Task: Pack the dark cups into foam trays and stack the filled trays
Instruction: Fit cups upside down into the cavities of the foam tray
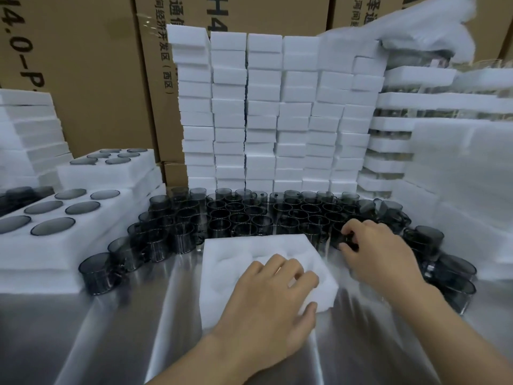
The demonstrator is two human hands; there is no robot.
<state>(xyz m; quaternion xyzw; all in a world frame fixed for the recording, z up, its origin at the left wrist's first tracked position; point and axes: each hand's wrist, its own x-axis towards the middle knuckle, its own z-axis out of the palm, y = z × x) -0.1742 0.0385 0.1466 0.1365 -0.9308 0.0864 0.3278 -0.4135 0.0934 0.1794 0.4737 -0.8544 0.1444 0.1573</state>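
Left hand: the left hand lies palm down on the near right corner of the empty foam tray. Its fingers curl into one of the tray's hollows and its thumb presses the corner's edge, so it grips the foam.
Right hand: the right hand reaches just past the tray's right edge, its fingers curled round one dark cup at the edge of the cluster.
Empty foam tray: white, flat on the tabletop in front of the person, with round hollows that hold nothing.
Loose cups: a dense cluster of smoky dark cups stands upright just behind the tray. It curves round toward the near side on both left and right.
Filled trays: at left, a foam tray with six cups seated in its holes rests on more foam. A second filled tray sits higher, behind it.
Foam stacks: tall columns of white foam pieces rise right behind the cups.
Right side: a layered foam stack with blurred glassy shapes between the layers. A crumpled foam sheet lies on top.
Background: brown cardboard boxes with printed lettering.
Tabletop: shiny metal with streaked reflections.
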